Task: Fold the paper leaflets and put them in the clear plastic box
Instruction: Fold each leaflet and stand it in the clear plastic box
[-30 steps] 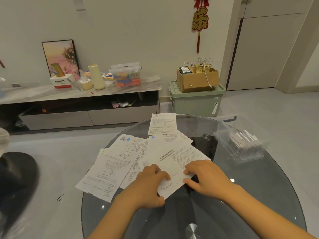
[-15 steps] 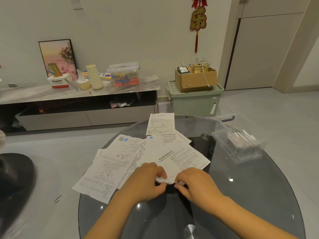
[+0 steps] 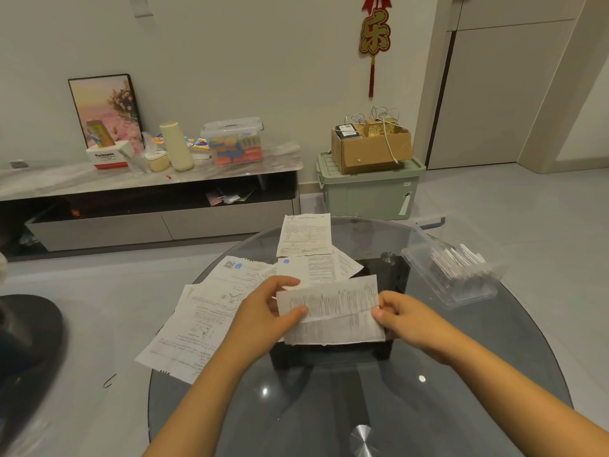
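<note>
A white printed leaflet, folded over lengthwise, hangs just above the round glass table. My left hand pinches its left end between thumb and fingers. My right hand pinches its right end. Several unfolded leaflets lie spread on the table to the left and behind, one more leaflet at the far edge. The clear plastic box, open, sits at the table's right side with several folded papers inside.
A dark table base shows through the glass under the held leaflet. Beyond the table stand a low TV cabinet with clutter and a green storage bin carrying a cardboard box. A dark chair seat is at left.
Both hands have lifted the near leaflet off the pile and folded it over into a long strip held between them.
</note>
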`<state>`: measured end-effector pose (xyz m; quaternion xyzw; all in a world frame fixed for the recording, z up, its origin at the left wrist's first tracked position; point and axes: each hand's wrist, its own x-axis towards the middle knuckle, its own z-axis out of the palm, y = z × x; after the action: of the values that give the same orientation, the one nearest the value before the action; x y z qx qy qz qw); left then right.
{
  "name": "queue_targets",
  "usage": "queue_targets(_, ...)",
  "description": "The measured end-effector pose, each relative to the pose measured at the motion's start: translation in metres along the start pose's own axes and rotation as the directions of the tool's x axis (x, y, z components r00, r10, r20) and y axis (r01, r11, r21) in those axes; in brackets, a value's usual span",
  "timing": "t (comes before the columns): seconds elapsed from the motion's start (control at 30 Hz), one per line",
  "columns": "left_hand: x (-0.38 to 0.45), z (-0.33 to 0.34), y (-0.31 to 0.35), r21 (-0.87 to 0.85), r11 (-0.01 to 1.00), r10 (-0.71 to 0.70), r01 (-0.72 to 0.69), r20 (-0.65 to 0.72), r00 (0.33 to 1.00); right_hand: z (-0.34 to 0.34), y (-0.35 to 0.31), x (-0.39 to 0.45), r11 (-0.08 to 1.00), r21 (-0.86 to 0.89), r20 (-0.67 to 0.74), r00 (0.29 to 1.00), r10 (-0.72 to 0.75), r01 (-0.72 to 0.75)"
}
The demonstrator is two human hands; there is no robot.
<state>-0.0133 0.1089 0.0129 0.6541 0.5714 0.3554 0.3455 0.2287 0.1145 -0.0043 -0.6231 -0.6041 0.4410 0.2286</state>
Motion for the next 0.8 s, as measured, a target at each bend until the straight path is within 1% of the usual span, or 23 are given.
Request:
queue_targets(0.07, 0.002, 0.002, -0.002, -0.010, 0.997, -0.074, 0.075, 0.030, 0.997, 0.002, 0.000, 0.000, 0.996, 0.071, -0.019, 0.998, 0.053, -0.051)
queue_targets(0.1, 0.003, 0.004, -0.005, 0.024, 0.995, -0.095, 0.094, 0.049, 0.994, 0.004, -0.001, 0.000, 0.996, 0.061, -0.038, 0.997, 0.066, -0.064)
queue_targets(0.2, 0.003, 0.011, -0.014, 0.153, 0.982, -0.126, 0.108, 0.110, 0.986, 0.009, -0.001, -0.002, 0.994, -0.101, -0.107, 0.993, 0.039, -0.050)
queue_targets(0.3, 0.002, 0.019, -0.022, 0.300, 0.951, -0.124, 0.067, 0.176, 0.977, 0.016, 0.000, -0.003, 0.976, -0.219, -0.127, 0.992, -0.022, -0.007)
queue_targets(0.37, 0.002, 0.023, -0.024, 0.372, 0.927, -0.116, 0.035, 0.197, 0.973, 0.019, 0.001, -0.004, 0.945, -0.326, -0.131, 0.990, -0.045, 0.000)
queue_targets(0.47, 0.003, 0.026, -0.024, 0.463, 0.886, -0.084, -0.006, 0.175, 0.981, 0.020, 0.002, -0.006, 0.863, -0.504, -0.127, 0.986, -0.109, 0.030)
queue_targets(0.53, 0.002, 0.027, -0.022, 0.557, 0.826, -0.005, -0.087, 0.161, 0.987, 0.020, 0.000, -0.007, 0.814, -0.581, -0.110, 0.987, -0.120, 0.034)
queue_targets(0.6, -0.001, 0.031, -0.017, 0.578, 0.795, 0.074, -0.185, 0.210, 0.975, 0.020, -0.002, -0.009, 0.822, -0.569, -0.091, 0.992, -0.088, 0.021)
queue_targets(0.67, -0.006, 0.039, -0.015, 0.531, 0.808, 0.112, -0.253, 0.283, 0.953, 0.020, -0.002, -0.009, 0.864, -0.503, -0.068, 0.997, -0.047, 0.006)
queue_targets(0.8, -0.015, 0.050, -0.015, 0.485, 0.810, 0.151, -0.330, 0.372, 0.916, 0.016, -0.004, -0.011, 0.920, -0.393, -0.008, 1.000, -0.001, -0.003)
